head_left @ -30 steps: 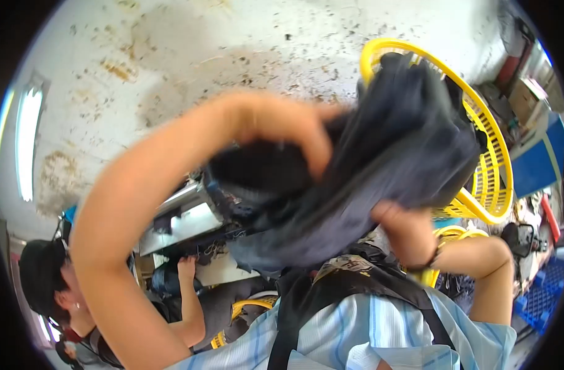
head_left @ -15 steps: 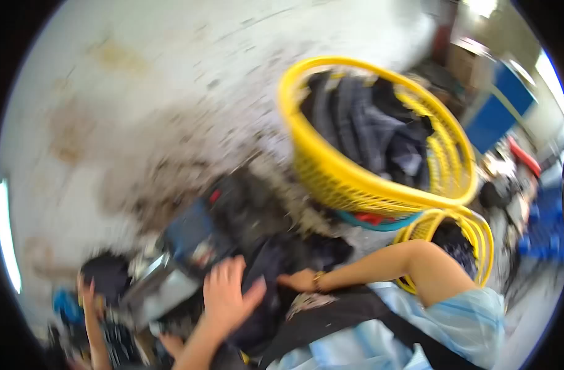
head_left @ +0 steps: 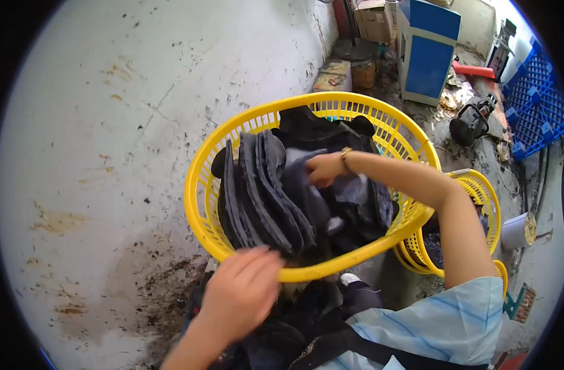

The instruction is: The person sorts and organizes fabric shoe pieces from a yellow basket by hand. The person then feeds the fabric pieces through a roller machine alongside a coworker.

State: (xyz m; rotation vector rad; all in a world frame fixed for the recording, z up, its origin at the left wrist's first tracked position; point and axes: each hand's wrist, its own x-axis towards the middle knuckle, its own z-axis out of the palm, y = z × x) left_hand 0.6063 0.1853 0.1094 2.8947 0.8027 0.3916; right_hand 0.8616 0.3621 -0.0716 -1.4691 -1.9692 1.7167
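A large yellow basket (head_left: 313, 271) holds dark, padded fabric pieces (head_left: 257, 191) standing in a row on its left side, with more dark pieces heaped on its right. My right hand (head_left: 326, 169) reaches inside, its fingers closed on a dark fabric piece (head_left: 303, 185) beside the row. At the basket's near left rim is my left hand (head_left: 248, 283), slightly blurred; its fingers point toward the rim, and whether they grip anything is hidden.
Smaller yellow baskets (head_left: 490, 203) stand at the right. Behind are a blue and white cabinet (head_left: 427, 55), cardboard boxes (head_left: 373, 23), a black object on the floor (head_left: 470, 123) and blue plastic pallets (head_left: 537, 98). A stained white wall (head_left: 109, 123) rises on the left.
The view has turned toward the large basket. The dark bundle earlier between my hands is no longer held up. My right hand has moved into the basket, my left hand to its rim.
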